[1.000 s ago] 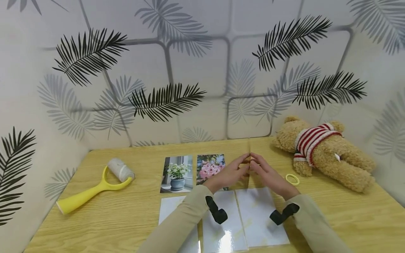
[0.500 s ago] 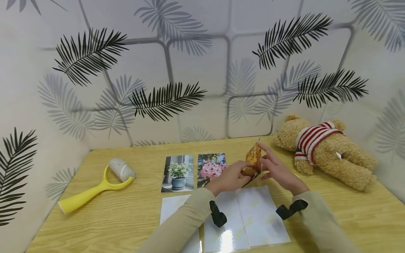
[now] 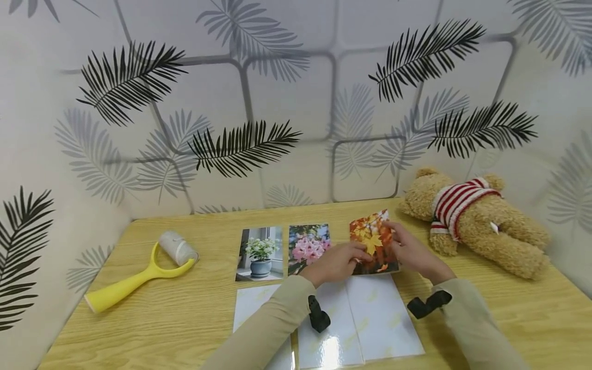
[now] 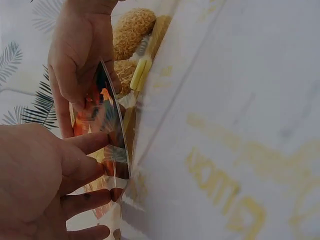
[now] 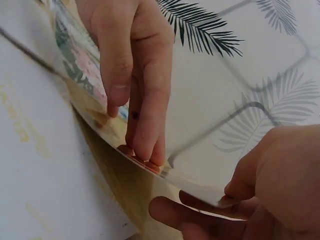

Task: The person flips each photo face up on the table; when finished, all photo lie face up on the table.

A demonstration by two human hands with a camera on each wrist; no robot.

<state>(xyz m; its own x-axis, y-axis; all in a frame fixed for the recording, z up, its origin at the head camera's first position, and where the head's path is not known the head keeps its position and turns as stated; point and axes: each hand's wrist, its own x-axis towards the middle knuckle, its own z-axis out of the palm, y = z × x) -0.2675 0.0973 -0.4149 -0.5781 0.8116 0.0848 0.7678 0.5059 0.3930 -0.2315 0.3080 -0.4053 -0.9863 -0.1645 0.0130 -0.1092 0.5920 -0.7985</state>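
A photo print of orange autumn leaves (image 3: 370, 234) is held slightly tilted above the table, behind the white sheets. My right hand (image 3: 416, 254) pinches its right edge; in the right wrist view the thumb lies on top, fingers underneath. My left hand (image 3: 334, 263) touches the print's lower left part with extended fingertips, seen on its face in the right wrist view. To the left lie a photo of pink flowers (image 3: 309, 245), partly behind my left hand, and a photo of a potted plant (image 3: 260, 254). White sheets (image 3: 386, 324) with faint yellow marks lie in front.
A yellow-handled lint roller (image 3: 139, 280) lies at the left. At the right a teddy bear (image 3: 485, 221) in a striped top lies on the wooden table (image 3: 157, 334). A patterned wall covering (image 3: 291, 103) stands directly behind. Part of a yellow object (image 4: 141, 74) shows in the left wrist view.
The leaf print, edge-on between both hands at first, has been turned down so its picture faces up. My right hand has moved right to its edge; the yellow ring is now hidden in the head view.
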